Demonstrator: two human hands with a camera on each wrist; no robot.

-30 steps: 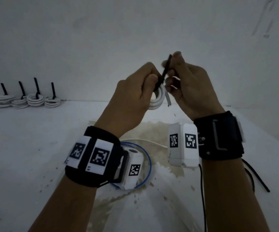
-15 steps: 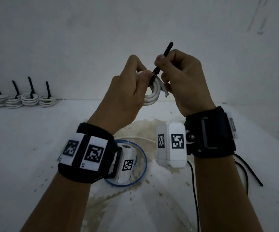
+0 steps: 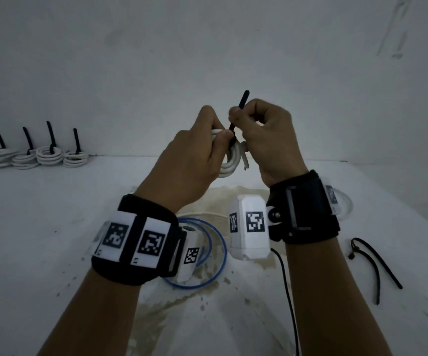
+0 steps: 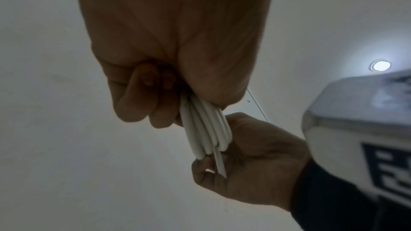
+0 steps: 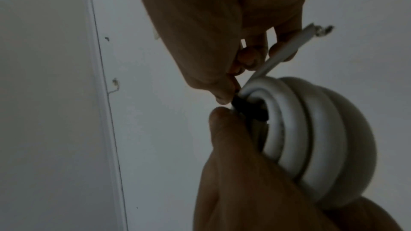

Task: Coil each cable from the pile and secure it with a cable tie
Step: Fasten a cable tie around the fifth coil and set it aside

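A white coiled cable (image 3: 229, 160) (image 4: 204, 129) (image 5: 311, 138) is held up in the air before me. My left hand (image 3: 197, 155) (image 4: 160, 94) grips the coil with its fingers curled round the loops. A black cable tie (image 3: 237, 111) (image 5: 249, 107) wraps the coil at its top, its tail sticking up past my fingers. My right hand (image 3: 259, 132) (image 5: 224, 83) pinches that tail just above the coil. The cable's loose end (image 5: 311, 32) pokes out beside the right fingers.
Several tied white coils (image 3: 33, 156) with upright black ties stand at the back left by the wall. A blue cable loop (image 3: 207, 258) and a thin white cable (image 3: 207, 215) lie on the stained table below my wrists. Two loose black ties (image 3: 372, 263) lie at the right.
Both hands have lifted the coil slightly and come closer together. The right hand has slid down the tie, so more of the black tail shows above its fingers.
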